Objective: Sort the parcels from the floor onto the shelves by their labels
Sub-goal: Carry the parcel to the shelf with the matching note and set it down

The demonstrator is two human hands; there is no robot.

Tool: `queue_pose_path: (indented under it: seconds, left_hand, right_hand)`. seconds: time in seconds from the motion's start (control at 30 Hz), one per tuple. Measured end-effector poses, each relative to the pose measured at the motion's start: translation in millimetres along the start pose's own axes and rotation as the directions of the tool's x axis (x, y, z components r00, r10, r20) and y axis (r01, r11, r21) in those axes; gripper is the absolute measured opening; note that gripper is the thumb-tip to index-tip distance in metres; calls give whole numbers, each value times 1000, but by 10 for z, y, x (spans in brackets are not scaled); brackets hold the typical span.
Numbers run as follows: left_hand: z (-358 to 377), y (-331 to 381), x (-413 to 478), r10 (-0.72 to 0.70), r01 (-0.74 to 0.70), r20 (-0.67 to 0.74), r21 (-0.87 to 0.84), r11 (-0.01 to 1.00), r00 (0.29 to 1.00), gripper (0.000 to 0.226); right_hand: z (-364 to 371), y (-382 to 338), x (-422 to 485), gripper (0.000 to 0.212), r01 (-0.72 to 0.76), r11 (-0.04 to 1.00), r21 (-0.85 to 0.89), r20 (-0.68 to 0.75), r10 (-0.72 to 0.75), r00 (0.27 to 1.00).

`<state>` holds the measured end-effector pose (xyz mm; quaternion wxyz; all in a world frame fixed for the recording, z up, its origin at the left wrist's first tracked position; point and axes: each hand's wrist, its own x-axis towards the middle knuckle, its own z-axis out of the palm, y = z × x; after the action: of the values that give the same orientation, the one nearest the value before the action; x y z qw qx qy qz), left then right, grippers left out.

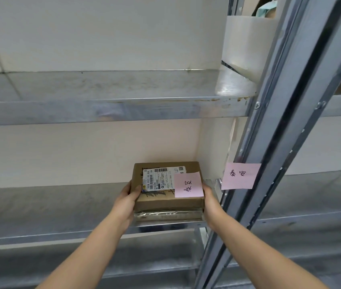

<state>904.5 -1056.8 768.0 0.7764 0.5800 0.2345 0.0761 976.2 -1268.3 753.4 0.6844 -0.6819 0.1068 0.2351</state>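
A pale cream wall is seen behind the galvanised steel shelving; a slotted upright is bolted at its right end.

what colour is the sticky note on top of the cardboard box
Pink, with black handwriting, on the sticky note atop the cardboard box; the head view shows it.
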Motion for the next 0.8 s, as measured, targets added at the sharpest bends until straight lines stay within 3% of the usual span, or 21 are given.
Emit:
queue_pose_path:
  seconds: [0.27, 0.4, 0.5, 0.6, 0.7, 0.8]
  left_hand:
    - [60, -7, 13, -8, 10, -67, 38, 999, 998, 33]
    - [54, 21, -14, -6, 16, -99, 99, 995, 995, 43]
    - [10, 91, -36, -28, 36, -142, 54, 998, 989, 56]
    - [-41, 205, -73, -7, 17, -154, 65, 998, 988, 57]
    - [-78, 352, -148, 40, -26, -171, 82, 996, 984, 52]
    - [-140, 521, -229, 76, -70, -191, 38, 997, 979, 50]
  right_hand:
    - [4, -85, -12, 35, 54, 996, -67, -36, -56, 998]
    - [22, -128, -75, 42, 102, 993, -61, -62, -105, 992]
    - [69, -181, -154, 51, 193, 970, -149, -64, -204, 977]
    - [128, -275, -266, 54, 339, 889, -307, -37, -368, 929]
    - [186, -423, -314, 57, 412, 738, -534, -10, -493, 870]
    - [268, -599, -360, 59, 454, 657, -602, 41, -543, 839]
